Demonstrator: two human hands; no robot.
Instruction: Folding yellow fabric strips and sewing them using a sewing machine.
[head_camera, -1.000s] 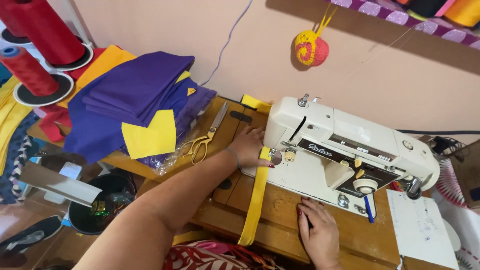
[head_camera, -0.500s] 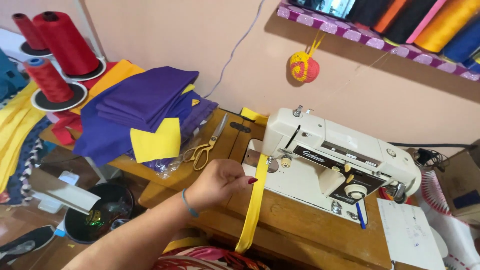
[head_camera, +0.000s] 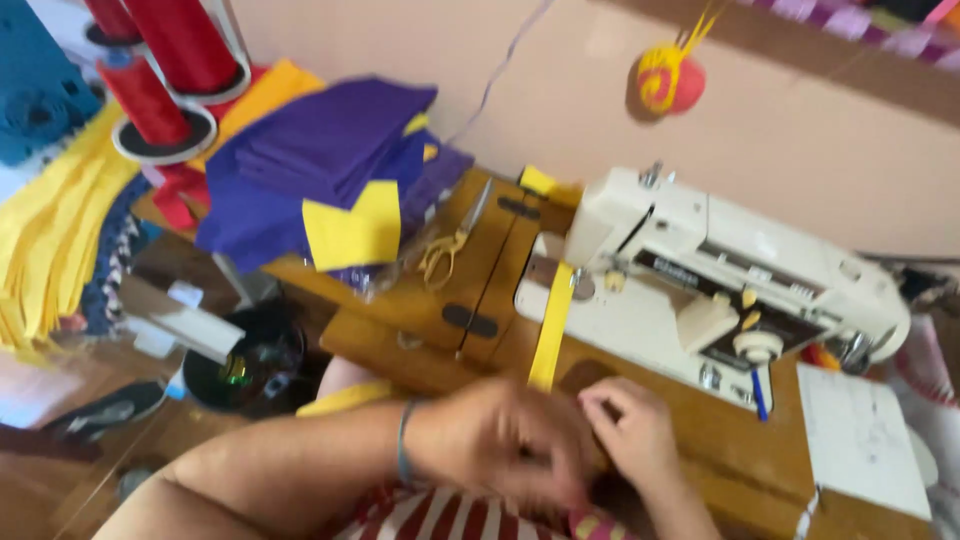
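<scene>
I see the yellow strip running lengthwise from the sewing machine at centre down toward both hands at the lower middle; left hand, blurred, grip unclear, right hand loosely curled, both just below its end.

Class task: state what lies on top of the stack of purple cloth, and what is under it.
A yellow cloth piece lies on the purple cloth stack, overhanging its front. Under it shows the wooden table edge; anything else beneath is covered.
</scene>
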